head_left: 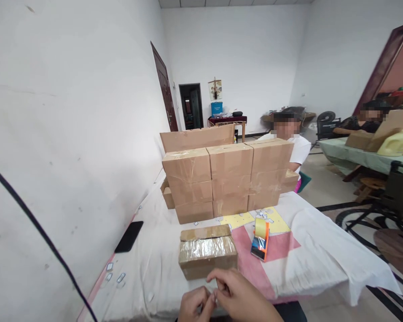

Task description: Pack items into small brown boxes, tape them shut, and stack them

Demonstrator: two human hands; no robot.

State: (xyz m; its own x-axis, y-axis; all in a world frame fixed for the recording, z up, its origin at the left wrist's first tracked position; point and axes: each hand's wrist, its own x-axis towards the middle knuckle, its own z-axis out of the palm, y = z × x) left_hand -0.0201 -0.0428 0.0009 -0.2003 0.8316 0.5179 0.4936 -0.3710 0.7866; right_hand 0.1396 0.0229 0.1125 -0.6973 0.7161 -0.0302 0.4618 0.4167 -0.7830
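My left hand (195, 306) and my right hand (237, 290) meet at the table's near edge, fingertips nearly touching. Both have curled, pinching fingers; whatever small thing may be between them is too small to make out. Just beyond the hands lies a small cardboard box (206, 268), with wide clear tape shining across its top and the far flap strip untaped-looking. To its right an orange and blue tape dispenser (260, 246) rests on the cloth with a roll of yellowish tape in it.
Taped cardboard boxes (230, 179) form a stacked wall across the table, with a larger open carton behind. A black phone (129, 236) lies at the left edge by the wall. A person in white (298, 150) sits behind the boxes; another person (359, 123) sits at a green-covered table (339, 152).
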